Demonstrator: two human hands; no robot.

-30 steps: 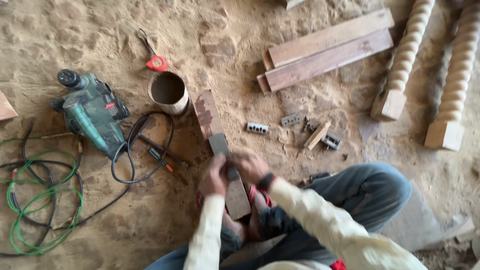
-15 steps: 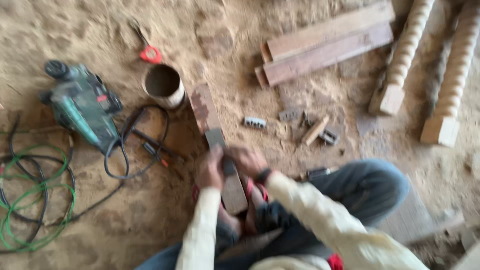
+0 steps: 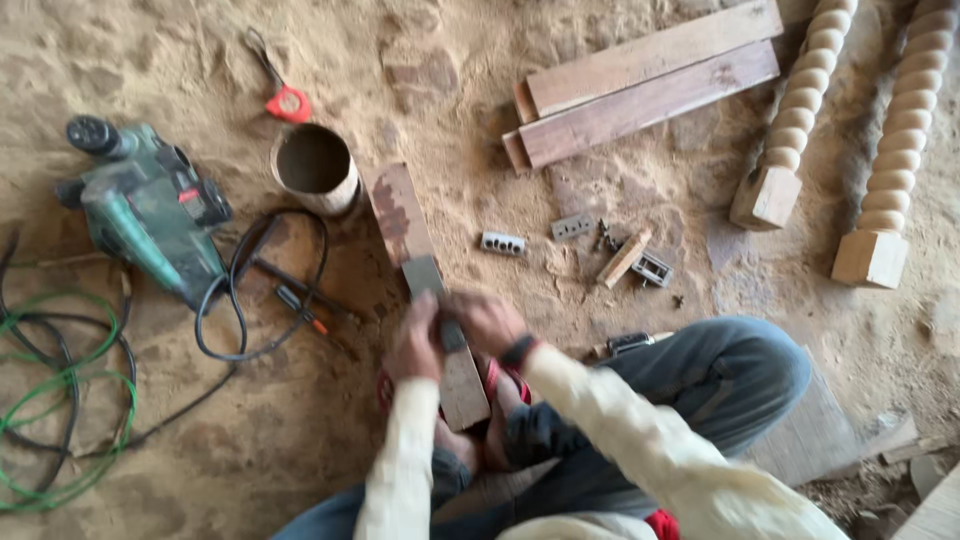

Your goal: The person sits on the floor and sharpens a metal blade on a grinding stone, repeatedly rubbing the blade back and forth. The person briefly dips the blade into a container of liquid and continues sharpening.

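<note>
A long narrow wooden block [image 3: 400, 205] lies on the sandy ground and runs back between my feet. A flat grey metal blade [image 3: 424, 274] rests on top of it. My left hand [image 3: 417, 342] and my right hand [image 3: 487, 320] are both closed on the near end of the blade and press it against the block. A dark band sits on my right wrist. The part of the blade under my fingers is hidden.
A green power tool [image 3: 150, 222] with a black cord lies at the left, beside a coil of green cable [image 3: 55, 400]. Behind the block are a round tin [image 3: 315, 165] and a red-handled tool [image 3: 286, 102]. To the right are two planks [image 3: 640, 85], two spiral-turned posts [image 3: 795, 110], and small metal parts [image 3: 503, 243].
The view has shifted slightly. Both hands stay on the blade at about the same place on the block.
</note>
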